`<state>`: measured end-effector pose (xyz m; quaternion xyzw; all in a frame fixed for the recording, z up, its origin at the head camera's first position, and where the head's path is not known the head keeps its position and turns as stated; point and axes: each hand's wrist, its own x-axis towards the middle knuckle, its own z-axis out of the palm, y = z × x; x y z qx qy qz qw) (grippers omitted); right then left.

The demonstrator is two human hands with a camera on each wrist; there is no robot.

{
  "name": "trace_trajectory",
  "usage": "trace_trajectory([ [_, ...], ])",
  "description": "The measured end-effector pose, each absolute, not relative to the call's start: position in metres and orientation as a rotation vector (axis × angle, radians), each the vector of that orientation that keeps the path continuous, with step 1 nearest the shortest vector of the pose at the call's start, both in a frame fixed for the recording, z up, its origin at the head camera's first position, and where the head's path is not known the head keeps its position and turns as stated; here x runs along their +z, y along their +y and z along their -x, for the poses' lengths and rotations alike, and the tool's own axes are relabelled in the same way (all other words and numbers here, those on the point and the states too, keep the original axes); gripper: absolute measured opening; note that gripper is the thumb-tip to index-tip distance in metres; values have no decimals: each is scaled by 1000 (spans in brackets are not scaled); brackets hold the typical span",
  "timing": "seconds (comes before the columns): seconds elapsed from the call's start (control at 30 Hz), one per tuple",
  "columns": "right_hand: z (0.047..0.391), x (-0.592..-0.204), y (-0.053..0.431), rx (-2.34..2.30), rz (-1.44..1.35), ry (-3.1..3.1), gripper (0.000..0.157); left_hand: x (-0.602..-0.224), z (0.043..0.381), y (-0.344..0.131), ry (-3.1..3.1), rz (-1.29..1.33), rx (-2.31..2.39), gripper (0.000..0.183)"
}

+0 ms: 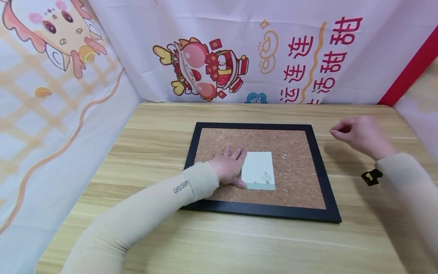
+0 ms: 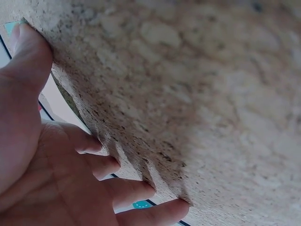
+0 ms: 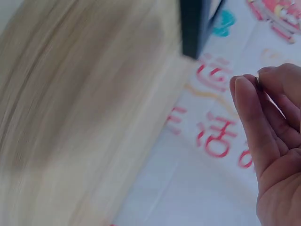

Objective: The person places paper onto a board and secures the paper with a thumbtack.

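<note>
A cork board (image 1: 297,171) in a black frame lies flat on the wooden table. On its middle is a white card (image 1: 257,165) with a green lower edge and a small printed picture. My left hand (image 1: 230,166) rests on the cork at the card's left side, fingers spread; its thumb touches the card's lower left corner. Right of the board, my right hand (image 1: 364,135) is raised above the table. Thumb and fingertips pinch a tiny dark thing (image 3: 258,84), mostly hidden, its kind unclear.
Small shiny bits (image 1: 284,155) show on the cork right of the card. A small black item with a yellow mark (image 1: 372,177) lies on the table beside my right forearm. Printed cloth (image 1: 219,23) hangs behind the table (image 1: 154,137) and along its left side.
</note>
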<state>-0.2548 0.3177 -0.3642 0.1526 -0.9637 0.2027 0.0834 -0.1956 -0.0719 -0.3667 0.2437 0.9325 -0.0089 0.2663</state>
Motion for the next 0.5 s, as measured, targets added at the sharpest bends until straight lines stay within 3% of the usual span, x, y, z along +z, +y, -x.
trace_trajectory([
  [0.5,210,-350,252,697,-729,-2754,9,-365,194,-72,2514,-659,-45,110],
])
